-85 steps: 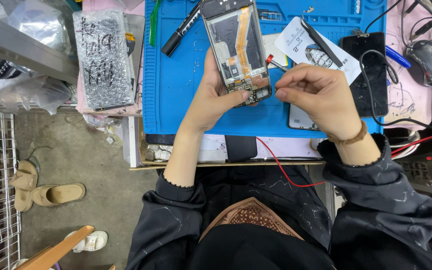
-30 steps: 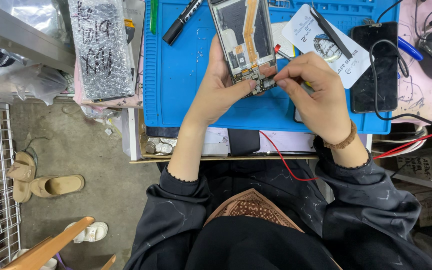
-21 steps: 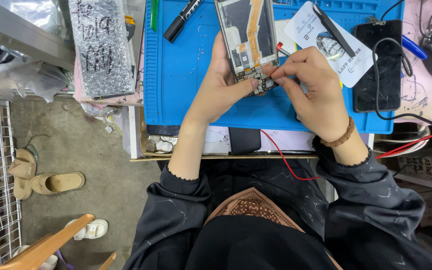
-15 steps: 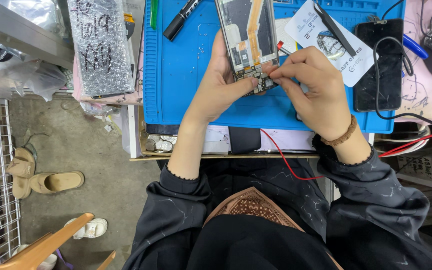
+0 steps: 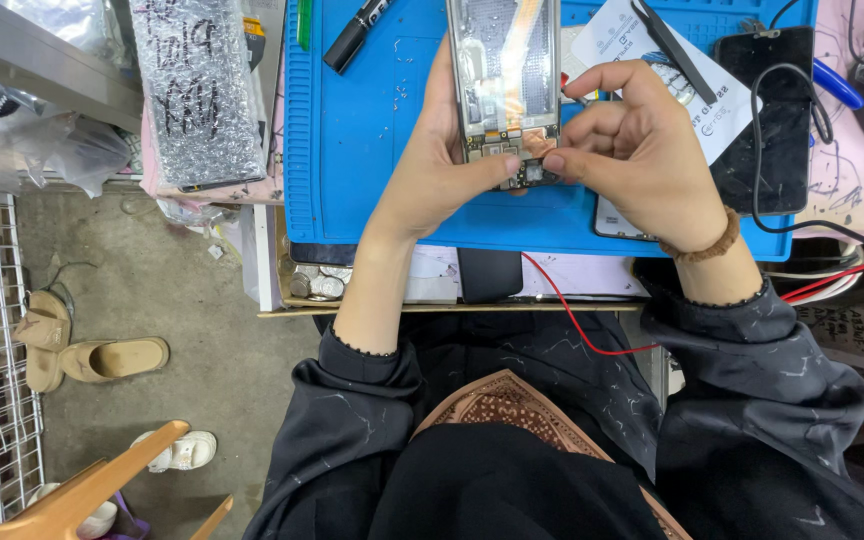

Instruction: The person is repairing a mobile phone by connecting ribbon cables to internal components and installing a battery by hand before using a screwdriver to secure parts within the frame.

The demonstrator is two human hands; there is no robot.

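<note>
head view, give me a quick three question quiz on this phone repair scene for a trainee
1. True or false: the opened phone is held over a blue work mat.
2. Which hand pinches the small part at the phone's lower end? A) left hand B) right hand C) neither
3. Fill in: the black marker lies on the mat to the person's ____ of the phone.

Key
1. True
2. B; the left hand has its grip on the phone's side, thumb at the lower end.
3. left
</note>
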